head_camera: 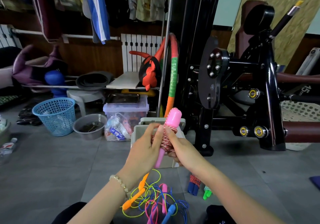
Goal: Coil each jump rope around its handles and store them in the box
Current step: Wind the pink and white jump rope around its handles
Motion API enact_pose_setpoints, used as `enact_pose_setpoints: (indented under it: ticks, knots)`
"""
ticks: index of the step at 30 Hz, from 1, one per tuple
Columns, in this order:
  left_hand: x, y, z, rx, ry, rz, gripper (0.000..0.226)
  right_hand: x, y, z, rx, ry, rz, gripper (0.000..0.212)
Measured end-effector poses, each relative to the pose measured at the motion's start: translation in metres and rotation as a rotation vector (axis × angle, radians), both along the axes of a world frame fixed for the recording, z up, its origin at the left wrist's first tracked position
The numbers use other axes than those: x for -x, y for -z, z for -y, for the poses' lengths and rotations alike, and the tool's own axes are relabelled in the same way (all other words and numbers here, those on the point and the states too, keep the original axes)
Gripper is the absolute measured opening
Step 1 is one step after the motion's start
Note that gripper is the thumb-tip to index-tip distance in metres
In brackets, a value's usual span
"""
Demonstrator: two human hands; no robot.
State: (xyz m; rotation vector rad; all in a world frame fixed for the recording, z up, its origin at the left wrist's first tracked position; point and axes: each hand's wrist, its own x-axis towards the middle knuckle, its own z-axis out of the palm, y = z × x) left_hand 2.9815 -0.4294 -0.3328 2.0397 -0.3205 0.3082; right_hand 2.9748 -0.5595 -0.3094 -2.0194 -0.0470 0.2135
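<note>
The pink-handled jump rope [167, 132] was held up in the air in front of the grey box [138, 133], its long axis running from lower left to upper right: the rounded pink cap pointed up and slightly right, while the slim lower handle end stuck out downward below the hands. A red-and-white twisted cord was wound in tight turns around the middle of the handles. The left hand [145, 150] was closed around the coil from the left, its fingertips pinching at the cord near the top of the winding. The right hand [178, 147] gripped the bundle from the right, thumb pressed along the cord and fingers curled behind it (how far they wrapped could not be told). The box stood open on the grey floor just behind the hands. Nearer the person, on the floor, lay a loose tangle of ropes [152, 201] with orange, pink and blue handles and yellow, blue and pink cords. To its right lay a coiled blue-handled rope [194, 185] and, just beside it, a small green-handled one [207, 193].
</note>
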Motion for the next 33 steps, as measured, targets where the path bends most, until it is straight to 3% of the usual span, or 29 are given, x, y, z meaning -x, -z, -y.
enact_pose_setpoints:
  ticks: [4, 7, 10, 14, 18, 20, 23, 24, 30, 33]
  knots:
    - [-0.003, -0.005, -0.006, 0.141, 0.102, -0.118, 0.045, 0.003, 0.001, -0.002, -0.058, -0.06, -0.005, 0.052]
    - [-0.002, -0.011, -0.012, 0.203, 0.067, -0.148, 0.043, 0.004, 0.004, -0.003, -0.07, -0.128, -0.04, 0.069]
    - [-0.002, -0.006, -0.017, 0.133, 0.047, -0.074, 0.05, 0.001, 0.007, -0.002, -0.079, -0.203, -0.093, 0.083]
    - [-0.009, 0.007, -0.018, -0.014, 0.039, -0.043, 0.059, -0.004, 0.009, -0.004, -0.104, -0.165, -0.083, 0.076]
    - [-0.013, 0.001, -0.016, 0.253, 0.102, -0.193, 0.044, -0.013, 0.013, 0.003, -0.158, -0.21, -0.103, 0.086]
    - [-0.017, 0.001, -0.018, 0.381, 0.124, -0.323, 0.045, -0.016, 0.016, 0.008, -0.139, -0.237, -0.084, 0.067]
    - [-0.025, 0.01, -0.021, 0.471, 0.103, -0.458, 0.059, -0.022, 0.029, 0.012, -0.129, -0.258, -0.026, 0.02]
    - [-0.028, 0.014, -0.021, 0.507, 0.094, -0.497, 0.062, -0.025, 0.036, 0.013, -0.131, -0.237, 0.012, 0.014]
    - [-0.05, 0.034, -0.011, 0.712, 0.083, -0.663, 0.066, -0.042, 0.05, 0.01, -0.301, 0.025, 0.3, 0.01]
    - [-0.065, 0.044, -0.004, 0.707, 0.087, -0.748, 0.075, -0.058, 0.056, 0.001, -0.462, 0.088, 0.314, 0.009]
